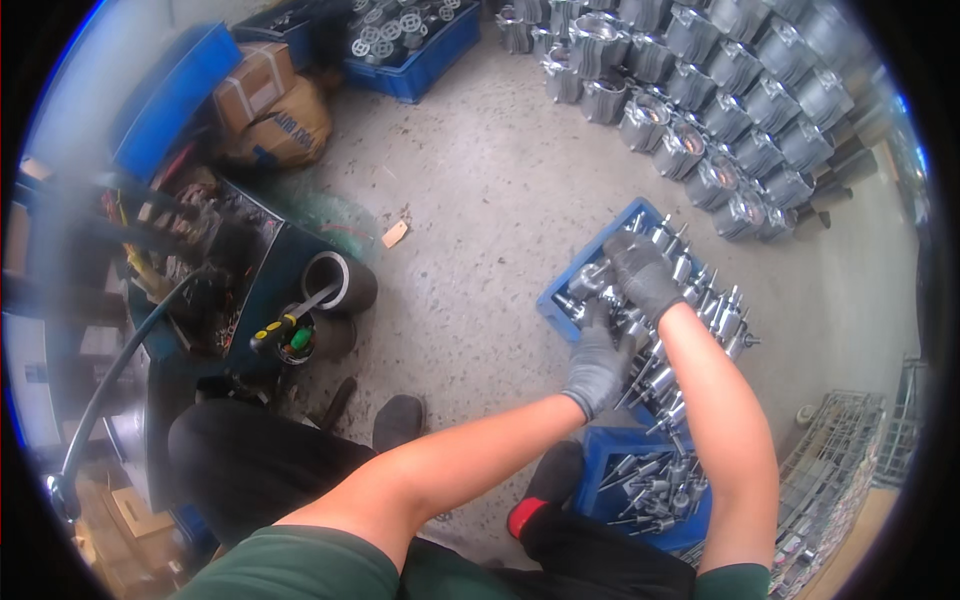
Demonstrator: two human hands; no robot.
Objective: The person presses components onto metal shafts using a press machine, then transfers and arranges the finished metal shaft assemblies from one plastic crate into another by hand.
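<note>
Both of my hands wear grey gloves and reach into a blue crate [552,302] heaped with silver motor rotors [664,385], cylinders with thin shafts. My left hand [600,368] is closed round a rotor at the crate's near left side, thumb and fingers apart on either side of it. Farther in, my right hand [645,275] bends over the heap, its fingers curled down onto a rotor [590,281] by the crate's left wall. The glove partly hides that grip. A second blue crate [592,470] with more shafted rotors stands close to my right foot.
Stacked silver motor housings [690,140] fill the far right. At left, a dark workbench [265,265] adjoins a grey metal cylinder [360,285] with a yellow-black handled tool [270,335]. A blue bin [410,80] of round parts stands far off; a wire basket [835,450] lies at right.
</note>
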